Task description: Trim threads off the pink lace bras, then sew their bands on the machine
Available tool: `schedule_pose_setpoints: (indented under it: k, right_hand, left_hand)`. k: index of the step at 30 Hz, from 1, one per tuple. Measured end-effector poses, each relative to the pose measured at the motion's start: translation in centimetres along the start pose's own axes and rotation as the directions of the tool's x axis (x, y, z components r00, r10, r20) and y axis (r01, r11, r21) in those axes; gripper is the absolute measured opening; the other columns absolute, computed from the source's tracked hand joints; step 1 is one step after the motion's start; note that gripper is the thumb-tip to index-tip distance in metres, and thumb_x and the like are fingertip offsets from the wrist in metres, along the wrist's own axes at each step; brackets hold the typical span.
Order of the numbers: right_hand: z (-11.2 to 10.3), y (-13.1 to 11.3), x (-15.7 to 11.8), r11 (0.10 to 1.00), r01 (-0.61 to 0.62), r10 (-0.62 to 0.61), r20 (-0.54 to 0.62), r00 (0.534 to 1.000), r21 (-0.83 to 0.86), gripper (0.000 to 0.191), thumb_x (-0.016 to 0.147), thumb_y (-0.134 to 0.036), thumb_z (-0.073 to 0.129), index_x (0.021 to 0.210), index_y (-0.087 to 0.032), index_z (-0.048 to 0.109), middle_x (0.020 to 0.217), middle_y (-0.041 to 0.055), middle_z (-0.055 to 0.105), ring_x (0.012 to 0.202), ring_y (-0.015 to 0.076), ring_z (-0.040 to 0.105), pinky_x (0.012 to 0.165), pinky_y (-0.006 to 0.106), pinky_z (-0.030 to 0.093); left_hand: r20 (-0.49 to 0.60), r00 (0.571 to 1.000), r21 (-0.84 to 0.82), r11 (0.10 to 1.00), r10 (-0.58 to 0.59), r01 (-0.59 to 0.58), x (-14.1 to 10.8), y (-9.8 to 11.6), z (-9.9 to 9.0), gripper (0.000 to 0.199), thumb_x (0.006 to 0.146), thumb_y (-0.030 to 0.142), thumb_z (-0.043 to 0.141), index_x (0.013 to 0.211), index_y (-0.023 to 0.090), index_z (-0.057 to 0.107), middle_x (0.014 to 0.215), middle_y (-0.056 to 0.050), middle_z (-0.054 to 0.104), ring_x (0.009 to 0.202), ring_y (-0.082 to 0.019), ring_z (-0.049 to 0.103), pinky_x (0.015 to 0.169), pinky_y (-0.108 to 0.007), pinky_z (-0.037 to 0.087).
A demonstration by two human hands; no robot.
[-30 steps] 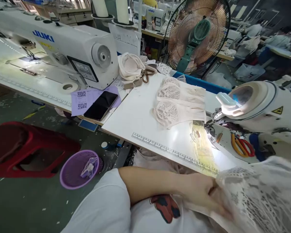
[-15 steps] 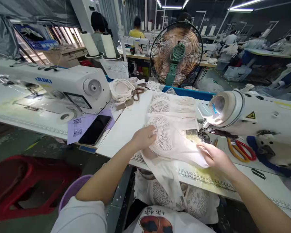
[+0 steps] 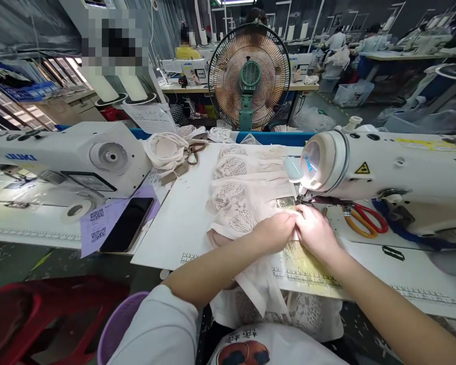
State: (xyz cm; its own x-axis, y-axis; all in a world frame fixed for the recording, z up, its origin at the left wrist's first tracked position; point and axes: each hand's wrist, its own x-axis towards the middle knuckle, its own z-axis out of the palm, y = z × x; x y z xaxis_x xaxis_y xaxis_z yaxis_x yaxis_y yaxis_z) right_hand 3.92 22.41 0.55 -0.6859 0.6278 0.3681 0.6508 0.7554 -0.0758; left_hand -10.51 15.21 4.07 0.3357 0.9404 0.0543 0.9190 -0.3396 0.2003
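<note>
My left hand (image 3: 275, 232) and my right hand (image 3: 314, 230) meet just in front of the needle area of the right sewing machine (image 3: 395, 162). Both have their fingers closed on the edge of a pale lace garment piece (image 3: 237, 215), and their fingertips touch or nearly touch. The piece spreads left from the hands over the white table (image 3: 167, 223), and its fabric tails hang over the front edge. Behind it lie several similar lace pieces (image 3: 231, 166) in an overlapping row. More lace fabric (image 3: 307, 309) rests below the table edge.
Red-and-orange scissors (image 3: 365, 220) lie under the right machine's arm. At the left are a phone (image 3: 127, 225), a tape roll (image 3: 78, 209) and another sewing machine (image 3: 99, 157). A fan (image 3: 250, 76) stands behind the table; a purple bin (image 3: 117, 324) and red stool (image 3: 53, 319) stand lower left.
My left hand has moved right, and my right hand slightly left, so they now meet near the needle. The held piece's edge has come together between them. The camera view has turned right.
</note>
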Motion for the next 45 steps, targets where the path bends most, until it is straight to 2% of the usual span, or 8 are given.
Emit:
schedule_pose_setpoints:
  k: [4,8,12,17,23,29,35,45]
  right_hand:
    - [-1.1,0.5,-3.5,0.998,0.055,-0.055,-0.028,0.998,0.007,0.029,0.088,-0.018,0.04,0.089,-0.017,0.07,0.108,0.0148,0.064,0.101,0.0302,0.054,0.079,0.043,0.045]
    - [-1.5,0.7,-7.0,0.994,0.096,-0.091,-0.08,0.993,0.057,0.028,0.09,-0.022,0.041,0.097,-0.013,0.067,0.106,0.0156,0.065,0.098,0.0289,0.056,0.082,0.043,0.047]
    - [-1.7,0.2,-8.5,0.978,0.159,-0.15,-0.076,0.986,0.136,0.029,0.092,-0.023,0.038,0.104,-0.013,0.063,0.102,0.0112,0.067,0.095,0.0221,0.059,0.084,0.036,0.05]
    - [-3.0,-0.8,-8.1,0.96,0.173,-0.177,0.0,0.984,0.22,0.023,0.09,-0.024,0.044,0.107,-0.017,0.059,0.105,0.0089,0.066,0.106,0.0262,0.055,0.086,0.043,0.05]
    - [-2.8,-2.0,-7.4,0.919,0.171,-0.209,0.072,0.975,0.356,0.025,0.088,-0.021,0.045,0.111,-0.018,0.053,0.114,0.0124,0.062,0.108,0.026,0.057,0.095,0.05,0.046]
    - [-1.5,-2.0,-8.0,0.919,0.213,-0.238,0.036,0.971,0.331,0.03,0.089,-0.021,0.044,0.117,-0.015,0.052,0.126,0.016,0.058,0.119,0.0274,0.051,0.099,0.055,0.042]
    - [-1.6,-1.4,-7.6,0.942,0.186,-0.214,0.071,0.974,0.28,0.032,0.088,-0.024,0.045,0.115,-0.015,0.057,0.13,0.0168,0.055,0.122,0.0291,0.049,0.098,0.055,0.043]
    - [-1.2,-0.8,-7.2,0.965,0.178,-0.193,0.062,0.979,0.192,0.033,0.089,-0.028,0.043,0.116,-0.017,0.059,0.13,0.0146,0.056,0.12,0.0302,0.051,0.097,0.052,0.045]
  left_hand:
    - [0.01,1.0,0.097,0.995,0.019,-0.02,0.5,-1.4,1.1,0.033,0.092,0.025,0.038,0.119,0.01,0.051,0.129,-0.014,0.053,0.111,-0.024,0.052,0.088,-0.035,0.045]
    - [0.043,0.998,0.187,0.981,0.05,-0.058,0.5,-1.6,0.6,0.04,0.092,0.042,0.038,0.12,0.016,0.051,0.12,-0.011,0.058,0.099,-0.025,0.054,0.071,-0.035,0.045]
    - [0.06,0.998,0.236,0.972,-0.03,0.015,0.7,-0.6,0.0,0.053,0.089,0.055,0.037,0.124,0.017,0.049,0.108,-0.012,0.059,0.09,-0.025,0.053,0.061,-0.032,0.041]
    - [0.056,0.992,0.262,0.961,-0.109,0.091,1.2,0.4,-0.5,0.056,0.088,0.059,0.037,0.106,0.012,0.061,0.089,-0.011,0.057,0.081,-0.024,0.053,0.059,-0.032,0.037]
    - [0.029,0.999,0.232,0.971,0.045,-0.051,2.4,0.0,0.2,0.047,0.091,0.046,0.04,0.078,0.011,0.068,0.08,-0.012,0.055,0.082,-0.023,0.05,0.063,-0.033,0.037]
    - [0.079,0.995,0.214,0.974,0.055,-0.07,2.8,-0.8,0.6,0.046,0.092,0.044,0.036,0.107,0.007,0.06,0.088,-0.012,0.056,0.081,-0.023,0.051,0.064,-0.033,0.04]
    - [0.073,0.991,0.2,0.975,-0.114,0.097,3.8,-0.6,0.5,0.052,0.092,0.048,0.034,0.123,0.011,0.052,0.103,-0.013,0.056,0.093,-0.025,0.052,0.073,-0.036,0.044]
    - [0.046,0.985,0.176,0.972,-0.165,0.155,4.3,-0.4,0.4,0.044,0.093,0.044,0.033,0.115,0.013,0.056,0.107,-0.011,0.054,0.095,-0.024,0.053,0.073,-0.033,0.046]
